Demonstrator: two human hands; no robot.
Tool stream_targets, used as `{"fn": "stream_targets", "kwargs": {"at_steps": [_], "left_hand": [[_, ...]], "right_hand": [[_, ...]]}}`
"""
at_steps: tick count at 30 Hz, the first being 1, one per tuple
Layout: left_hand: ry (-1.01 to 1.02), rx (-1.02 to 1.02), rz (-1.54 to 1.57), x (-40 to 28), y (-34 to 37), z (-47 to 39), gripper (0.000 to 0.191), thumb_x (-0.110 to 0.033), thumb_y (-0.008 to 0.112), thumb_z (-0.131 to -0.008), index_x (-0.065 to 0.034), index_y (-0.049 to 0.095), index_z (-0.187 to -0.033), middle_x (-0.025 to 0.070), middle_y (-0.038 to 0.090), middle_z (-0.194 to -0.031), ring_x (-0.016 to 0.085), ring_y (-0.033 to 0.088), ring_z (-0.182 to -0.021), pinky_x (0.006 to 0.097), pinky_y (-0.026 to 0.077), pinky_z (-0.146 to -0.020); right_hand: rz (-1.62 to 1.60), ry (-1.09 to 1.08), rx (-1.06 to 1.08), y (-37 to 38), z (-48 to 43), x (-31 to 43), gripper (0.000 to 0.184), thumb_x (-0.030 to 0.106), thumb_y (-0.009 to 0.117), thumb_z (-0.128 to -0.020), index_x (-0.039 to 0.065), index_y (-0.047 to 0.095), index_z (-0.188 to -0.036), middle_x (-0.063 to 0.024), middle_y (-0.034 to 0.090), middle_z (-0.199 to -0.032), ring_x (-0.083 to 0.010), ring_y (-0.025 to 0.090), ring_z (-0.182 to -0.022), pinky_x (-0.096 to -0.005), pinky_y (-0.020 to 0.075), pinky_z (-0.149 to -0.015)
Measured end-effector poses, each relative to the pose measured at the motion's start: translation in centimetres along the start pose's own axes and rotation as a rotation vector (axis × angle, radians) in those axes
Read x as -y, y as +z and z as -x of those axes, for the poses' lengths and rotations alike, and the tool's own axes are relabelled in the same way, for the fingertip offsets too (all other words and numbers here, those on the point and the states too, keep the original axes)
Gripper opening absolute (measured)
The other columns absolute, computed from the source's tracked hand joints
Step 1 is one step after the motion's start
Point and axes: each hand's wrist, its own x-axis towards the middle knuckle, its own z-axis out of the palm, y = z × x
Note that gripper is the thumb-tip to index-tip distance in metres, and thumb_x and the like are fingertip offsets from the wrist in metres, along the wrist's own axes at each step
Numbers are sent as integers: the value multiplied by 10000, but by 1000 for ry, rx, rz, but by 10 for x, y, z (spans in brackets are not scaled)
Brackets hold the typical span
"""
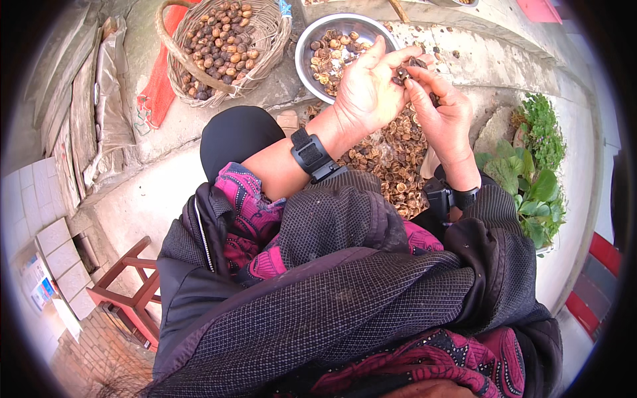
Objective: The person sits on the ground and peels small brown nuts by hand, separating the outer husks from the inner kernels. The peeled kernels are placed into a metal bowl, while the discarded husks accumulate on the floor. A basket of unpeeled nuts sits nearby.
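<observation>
My left hand (371,89) is turned palm up, its fingertips on dark walnut pieces (402,74). From the right, my right hand (440,102) pinches the same pieces between thumb and forefinger, and another dark piece (434,99) sits within its curled fingers. Just behind my left hand is a steel basin (304,59) with walnuts and broken shells in it. A wicker basket (273,54) of whole walnuts stands farther left. Below my hands, a heap of empty walnut shells (398,159) covers the ground.
A red mesh bag (161,94) lies beside the basket. Old wooden boards (82,109) lean at the far left, above a reddish wooden stool (132,298). Leafy green plants (540,194) stand at the right. Shell bits lie along a concrete step (477,59).
</observation>
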Motion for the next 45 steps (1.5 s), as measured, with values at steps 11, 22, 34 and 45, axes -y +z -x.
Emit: {"fn": "stream_targets", "kwargs": {"at_steps": [11,22,34,45], "left_hand": [[5,-6,80,0,-2,-2,727,-523,320,-1003,112,403,-1347,248,463,-1342,312,437,-1271,411,316,-1129],[-4,29,25,-5,3,0,755,-578,338,-977,66,399,-1366,245,485,-1329,326,503,-1192,408,354,-1086],[26,7,-98,-6,-3,1,773,-597,299,-974,35,369,-1415,207,499,-1355,278,617,-1017,427,441,-986],[70,-16,0,-8,-7,-1,624,-455,354,-1010,99,472,-1270,293,550,-1221,430,471,-1252,518,365,-1095]], "right_hand": [[-683,283,-22,-5,-4,-5,147,99,570,-953,3,643,-1038,10,584,-795,-25,457,-612,-182,363,-514],[-562,313,102,-10,0,6,154,191,570,-975,45,618,-984,2,550,-691,-84,464,-534,-206,384,-500],[121,-157,153,8,9,9,200,112,713,-849,42,577,-977,-92,666,-750,-210,682,-714,-304,526,-631],[-1406,539,232,-31,-7,1,117,149,504,-971,32,498,-975,-11,411,-681,-52,326,-475,-186,269,-377]]}}
